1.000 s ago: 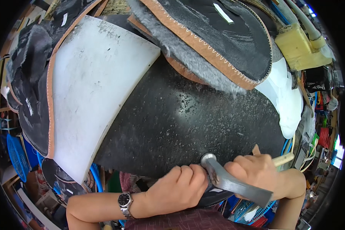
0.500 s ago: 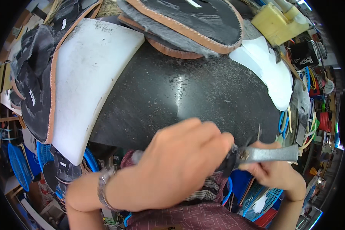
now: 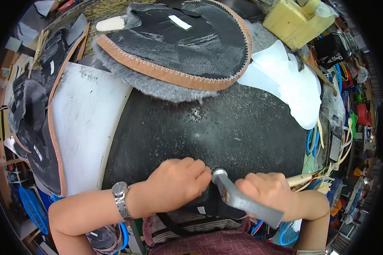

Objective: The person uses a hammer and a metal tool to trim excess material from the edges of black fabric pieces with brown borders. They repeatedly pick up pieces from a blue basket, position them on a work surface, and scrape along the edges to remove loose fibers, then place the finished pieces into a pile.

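My right hand (image 3: 264, 191) is wrapped round the pale wooden handle of a hammer (image 3: 251, 204). The hammer's round striking face is down by the fingertips of my left hand (image 3: 174, 187). My left hand is closed at the edge of a black shoe upper (image 3: 217, 206) with a small white label, lying at the near edge of the black work board (image 3: 200, 140). My left fingers hide the spot they pinch. Beyond, a fur-lined shoe upper (image 3: 178, 51) with a brown stitched border lies across the far side of the board.
A white board (image 3: 85, 114) lies at left, beside more black uppers (image 3: 34, 114). At right are white cut pieces (image 3: 285, 85), blue-handled scissors (image 3: 312, 142) and a yellow block-like container (image 3: 293, 23). A blue basket (image 3: 33, 210) stands low at left.
The hammer has swung from the right to beside my left fingers. My left hand has drawn back and left, and the black upper now lies at the board's near edge. The view has shifted.
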`<act>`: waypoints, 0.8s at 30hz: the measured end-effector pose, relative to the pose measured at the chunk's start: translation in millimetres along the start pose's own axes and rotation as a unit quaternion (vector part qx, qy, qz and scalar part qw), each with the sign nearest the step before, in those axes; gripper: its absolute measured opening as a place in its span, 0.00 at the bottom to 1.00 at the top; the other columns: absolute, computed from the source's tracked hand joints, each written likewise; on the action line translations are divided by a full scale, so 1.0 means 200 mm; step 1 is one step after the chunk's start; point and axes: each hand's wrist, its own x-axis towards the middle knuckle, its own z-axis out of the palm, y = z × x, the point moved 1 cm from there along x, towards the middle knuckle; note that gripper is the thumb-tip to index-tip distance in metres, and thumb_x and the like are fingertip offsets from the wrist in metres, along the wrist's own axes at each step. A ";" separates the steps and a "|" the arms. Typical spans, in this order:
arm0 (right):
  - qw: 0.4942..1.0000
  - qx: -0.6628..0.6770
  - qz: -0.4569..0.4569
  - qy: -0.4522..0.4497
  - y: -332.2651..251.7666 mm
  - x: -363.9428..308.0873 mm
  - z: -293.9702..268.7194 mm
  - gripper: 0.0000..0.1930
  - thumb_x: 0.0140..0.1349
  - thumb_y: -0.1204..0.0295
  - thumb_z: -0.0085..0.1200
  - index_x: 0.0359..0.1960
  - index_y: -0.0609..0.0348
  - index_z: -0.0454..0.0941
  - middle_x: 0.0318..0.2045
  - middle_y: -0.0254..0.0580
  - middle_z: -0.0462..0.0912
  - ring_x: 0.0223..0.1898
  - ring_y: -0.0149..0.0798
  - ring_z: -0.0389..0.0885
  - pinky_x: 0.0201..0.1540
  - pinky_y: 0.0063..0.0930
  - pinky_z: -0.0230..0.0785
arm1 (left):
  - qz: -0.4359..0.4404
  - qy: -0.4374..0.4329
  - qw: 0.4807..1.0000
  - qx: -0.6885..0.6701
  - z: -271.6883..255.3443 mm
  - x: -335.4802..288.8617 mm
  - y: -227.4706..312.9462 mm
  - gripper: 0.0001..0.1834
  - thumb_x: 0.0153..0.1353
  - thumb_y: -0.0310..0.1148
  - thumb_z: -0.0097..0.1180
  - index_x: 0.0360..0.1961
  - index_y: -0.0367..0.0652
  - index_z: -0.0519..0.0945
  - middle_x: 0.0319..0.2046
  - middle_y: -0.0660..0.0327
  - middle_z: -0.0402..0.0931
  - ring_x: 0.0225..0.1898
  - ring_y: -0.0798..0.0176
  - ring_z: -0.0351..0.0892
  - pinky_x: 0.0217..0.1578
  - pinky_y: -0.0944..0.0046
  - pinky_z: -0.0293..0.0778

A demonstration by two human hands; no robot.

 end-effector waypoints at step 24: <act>0.999 -0.011 -0.025 -0.031 0.04 0.15 -0.11 0.13 0.44 0.70 0.52 0.32 0.61 0.70 0.18 0.32 0.63 0.15 0.29 0.70 0.15 0.22 0.64 | 0.167 0.006 0.935 0.313 0.04 -0.07 0.08 0.11 0.50 0.29 0.53 0.31 0.32 0.81 0.25 0.55 0.76 0.23 0.61 0.74 0.24 0.67 0.71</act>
